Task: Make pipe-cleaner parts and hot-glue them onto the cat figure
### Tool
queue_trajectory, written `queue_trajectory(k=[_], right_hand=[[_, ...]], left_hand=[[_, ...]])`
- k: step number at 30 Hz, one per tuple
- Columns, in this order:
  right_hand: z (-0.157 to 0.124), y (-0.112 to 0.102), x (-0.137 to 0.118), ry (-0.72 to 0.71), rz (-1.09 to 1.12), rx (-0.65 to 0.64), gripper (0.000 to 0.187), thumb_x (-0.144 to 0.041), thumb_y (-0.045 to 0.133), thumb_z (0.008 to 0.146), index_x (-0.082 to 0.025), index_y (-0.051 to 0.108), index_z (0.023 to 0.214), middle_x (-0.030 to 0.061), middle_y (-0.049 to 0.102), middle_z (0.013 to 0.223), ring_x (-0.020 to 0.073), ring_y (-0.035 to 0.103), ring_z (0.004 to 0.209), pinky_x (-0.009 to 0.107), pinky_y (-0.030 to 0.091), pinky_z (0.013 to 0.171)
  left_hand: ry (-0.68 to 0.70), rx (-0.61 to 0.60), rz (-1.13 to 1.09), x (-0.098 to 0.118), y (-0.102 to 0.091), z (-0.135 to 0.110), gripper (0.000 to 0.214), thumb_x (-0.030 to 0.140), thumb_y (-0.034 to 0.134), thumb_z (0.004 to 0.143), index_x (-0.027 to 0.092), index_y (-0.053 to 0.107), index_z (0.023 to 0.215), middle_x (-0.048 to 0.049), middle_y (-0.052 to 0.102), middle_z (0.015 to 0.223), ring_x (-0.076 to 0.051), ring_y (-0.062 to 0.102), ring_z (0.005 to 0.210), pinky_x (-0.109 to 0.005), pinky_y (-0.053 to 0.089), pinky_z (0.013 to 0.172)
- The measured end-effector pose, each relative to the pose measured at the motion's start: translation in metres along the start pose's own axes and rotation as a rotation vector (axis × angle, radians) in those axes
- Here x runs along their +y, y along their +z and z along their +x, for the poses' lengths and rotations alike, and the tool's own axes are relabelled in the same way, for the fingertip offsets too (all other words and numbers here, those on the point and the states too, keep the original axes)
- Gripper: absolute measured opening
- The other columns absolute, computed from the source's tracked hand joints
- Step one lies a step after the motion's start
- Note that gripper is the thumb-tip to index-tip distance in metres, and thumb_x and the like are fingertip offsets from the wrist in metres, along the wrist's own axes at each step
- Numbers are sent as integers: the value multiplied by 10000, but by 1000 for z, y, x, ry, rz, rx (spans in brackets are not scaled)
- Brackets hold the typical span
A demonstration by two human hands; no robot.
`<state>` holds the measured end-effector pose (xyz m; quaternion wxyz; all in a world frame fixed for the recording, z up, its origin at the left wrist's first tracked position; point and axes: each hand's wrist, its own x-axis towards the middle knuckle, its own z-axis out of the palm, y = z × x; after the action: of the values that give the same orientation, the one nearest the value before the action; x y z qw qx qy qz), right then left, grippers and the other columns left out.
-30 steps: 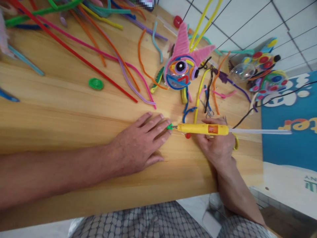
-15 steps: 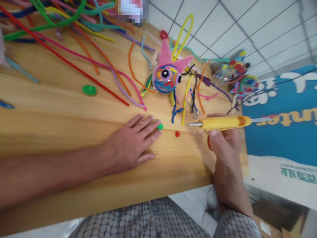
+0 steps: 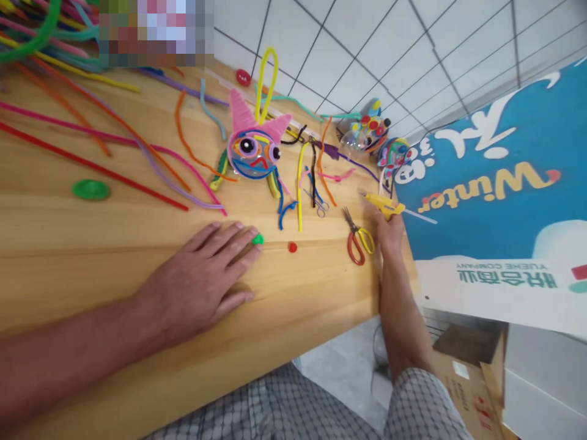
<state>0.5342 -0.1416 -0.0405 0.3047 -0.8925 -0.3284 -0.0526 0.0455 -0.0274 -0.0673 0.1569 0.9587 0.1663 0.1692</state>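
My left hand [image 3: 202, 275] lies flat on the wooden table [image 3: 92, 244], fingers stretched out, its fingertips touching a small green piece [image 3: 257, 239]. A small red bead [image 3: 292, 247] sits just right of it. My right hand [image 3: 389, 229] is at the table's right edge, closed around a yellow glue gun [image 3: 383, 205] with a clear glue stick poking out behind. Red-and-yellow handled scissors [image 3: 358, 239] lie just left of that hand. A pipe-cleaner creature [image 3: 254, 146] with pink ears and big eyes stands behind.
Many loose pipe cleaners [image 3: 114, 131] cover the table's back and left. A green disc [image 3: 90, 189] lies at the left, small scissors [image 3: 318, 205] near the creature, two more craft figures [image 3: 371, 137] at the back right. A blue printed carton [image 3: 495, 195] stands beside the table.
My right hand has carried the glue gun away from the green piece to the table's right edge. The left hand stays flat. The view has swung right, and scissors now show.
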Motion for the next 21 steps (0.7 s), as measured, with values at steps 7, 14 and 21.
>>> queue_trajectory(k=[7, 14, 21], right_hand=[[-41, -26, -11, -202, -191, 216, 512, -591, 726, 826, -180, 645, 1121, 145, 710, 1095, 339, 652, 1084, 589, 500, 1049], [-141, -17, -137, -811, -3, -443, 166, -347, 716, 997, -263, 709, 1140, 77, 759, 1062, 267, 728, 1011, 446, 598, 910], [-149, 4, -164, -914, -68, -633, 161, -217, 675, 1017, -229, 675, 1178, 92, 734, 1053, 267, 716, 999, 431, 610, 860]], left_hand=[[-11, -62, -7, 3, -10, 6, 592, 474, 668, 998, 146, 651, 1490, -189, 514, 1656, -407, 448, 1550, -589, 310, 1309], [-4, -71, -16, 3, -13, 8, 606, 475, 666, 1001, 129, 642, 1498, -204, 520, 1647, -429, 449, 1545, -616, 324, 1295], [1, -43, -28, 3, -12, 8, 606, 460, 703, 986, 139, 643, 1497, -199, 538, 1634, -413, 458, 1541, -588, 319, 1303]])
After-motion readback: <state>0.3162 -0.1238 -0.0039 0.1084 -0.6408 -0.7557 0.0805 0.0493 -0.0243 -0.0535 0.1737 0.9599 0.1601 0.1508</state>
